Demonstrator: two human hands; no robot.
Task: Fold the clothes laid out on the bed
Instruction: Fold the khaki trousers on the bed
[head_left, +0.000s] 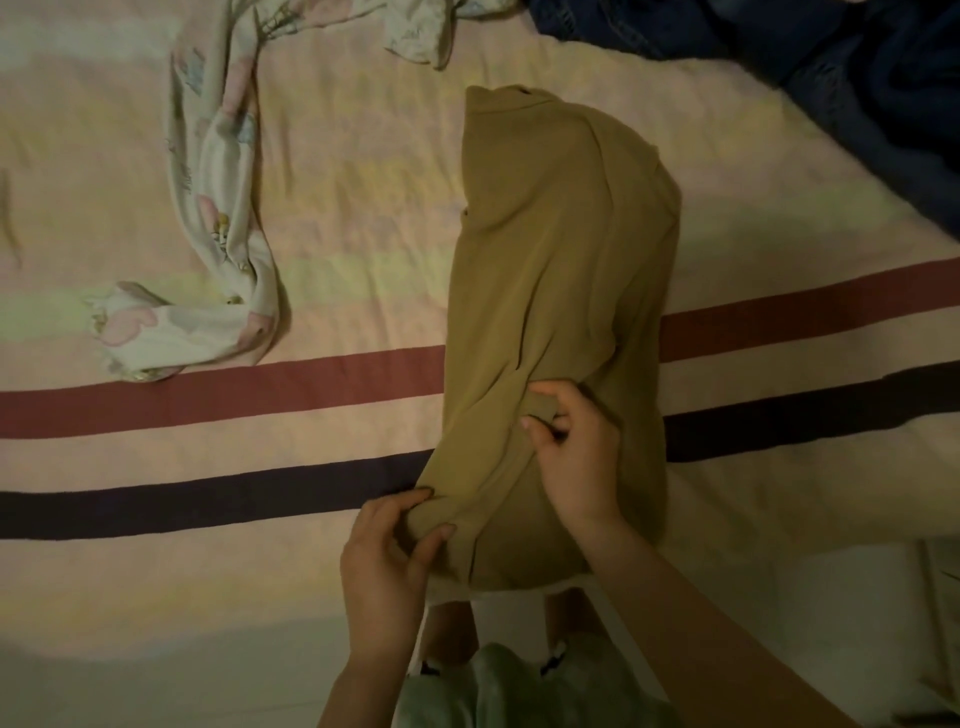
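No writing to read anywhere here. The tan garment (550, 291) in the middle of the bed (337, 197) shows plain cloth, no label or brand facing up. The pale printed garment (223, 218) toward the left edge carries only cartoon pictures, too blurred to make out any letters. The dark blue clothing (831, 67) at the far right corner shows no tag either.
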